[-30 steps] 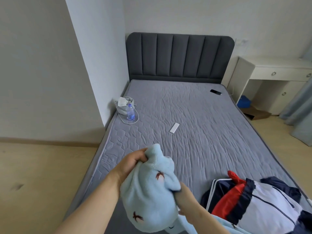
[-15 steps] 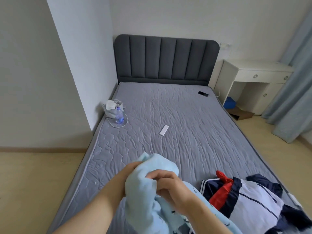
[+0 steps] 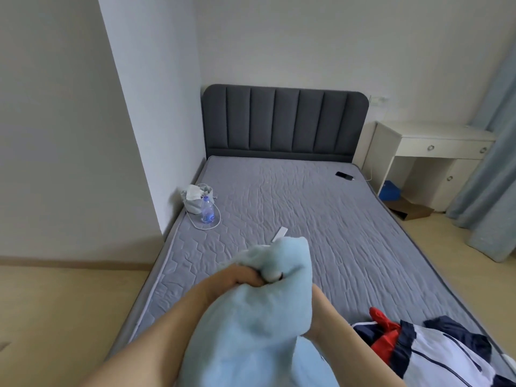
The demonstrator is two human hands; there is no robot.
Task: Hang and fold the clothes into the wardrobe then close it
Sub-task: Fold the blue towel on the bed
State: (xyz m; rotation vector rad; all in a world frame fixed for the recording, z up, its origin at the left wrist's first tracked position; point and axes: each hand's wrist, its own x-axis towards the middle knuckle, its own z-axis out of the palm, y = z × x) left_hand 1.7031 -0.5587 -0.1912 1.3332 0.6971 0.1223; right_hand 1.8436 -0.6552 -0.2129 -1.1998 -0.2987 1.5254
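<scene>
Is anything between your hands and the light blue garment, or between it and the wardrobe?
Nothing visible. The left hand already grips the light blue garment at its bunched top, and the right hand is mostly hidden behind it. The wardrobe is out of view, so that path cannot be judged.

White walls (image 3: 279, 37), wood floor (image 3: 55, 317), grey bed (image 3: 307, 219), dark padded headboard (image 3: 284, 121), white desk (image 3: 432, 135), blue curtain (image 3: 488, 177).

bottle (image 3: 207, 211) beside bag (image 3: 192, 204) | phone (image 3: 344, 175) near headboard (image 3: 284, 121) | white desk (image 3: 435, 134)
</scene>
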